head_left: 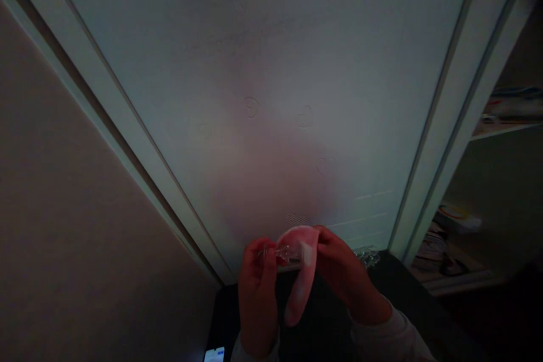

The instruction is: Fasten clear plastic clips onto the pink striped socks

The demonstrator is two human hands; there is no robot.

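My left hand [258, 277] is closed, with thumb and fingertips pinching a small clear plastic piece [289, 252] that looks like a clip. The piece reaches toward a soft pink cloth item [300, 288], which is curved and sock-like, with a paler patch near its upper right. Its top edge is gripped by my right hand [341, 263], whose fingers are partly behind the cloth. The lower end of the cloth hangs down between both hands. Dim light hides whether the plastic piece is fastened to the cloth.
Beneath my hands is a dark tabletop [407, 294]. Several clear plastic pieces [368, 257] lie in a pile at its far right. A lit phone [214, 355] is at the near left. Behind stands a frosted panel [271, 68]; shelves [509, 127] with things are at right.
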